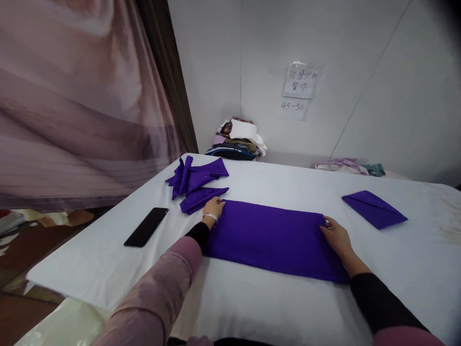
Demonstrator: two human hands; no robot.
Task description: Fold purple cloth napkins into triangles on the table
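Observation:
A purple cloth napkin (270, 240), doubled into a long rectangle, lies flat on the white-covered table (252, 307) in front of me. At its far left corner my left hand (213, 207) is closed, fingertips pinching the edge; a silver bracelet circles that wrist. My right hand (336, 235) pinches the far right corner between thumb and fingers. Just beyond my left hand lies a narrow folded purple napkin (201, 198), close to a loose heap of purple napkins (198, 175). To the right of my right hand rests another purple napkin (374, 209), folded to a pointed shape.
A black phone (146, 227) lies on the table's left side. Behind the table's far edge are a stack of folded clothes (237, 139) and a few more cloths (345, 166). A pink curtain (79, 105) hangs at left. Handwritten paper signs (300, 81) are on the wall.

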